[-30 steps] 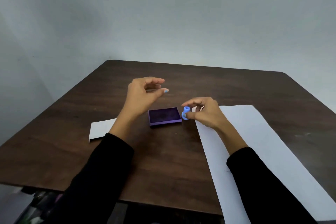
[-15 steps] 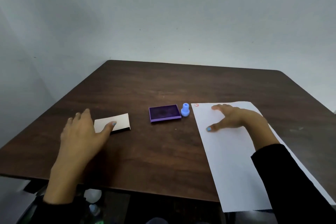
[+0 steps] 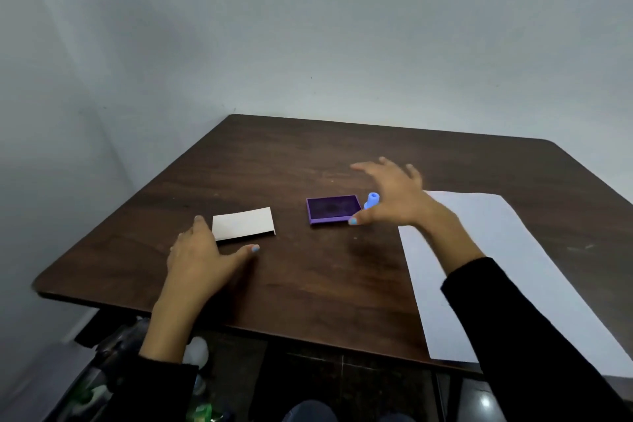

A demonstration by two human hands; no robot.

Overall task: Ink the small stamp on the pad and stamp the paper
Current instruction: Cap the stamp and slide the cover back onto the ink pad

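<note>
A small blue stamp (image 3: 372,199) stands upright on the dark wooden table (image 3: 308,277), right beside the open purple ink pad (image 3: 333,209). My right hand (image 3: 394,197) hovers over the stamp with fingers spread, holding nothing; it hides part of the stamp. A long white paper sheet (image 3: 507,271) lies on the right, its near end over the table's front edge. My left hand (image 3: 200,255) rests open on the table, touching the near left corner of a white card-like lid (image 3: 244,223).
The table's front edge runs below my forearms, with bottles and clutter on the floor at the lower left (image 3: 191,384). A grey wall stands close behind and to the left of the table.
My right hand let go of the stamp, rested flat on the paper, then rose off it toward the stamp. My left hand dropped from above the pad to the white lid.
</note>
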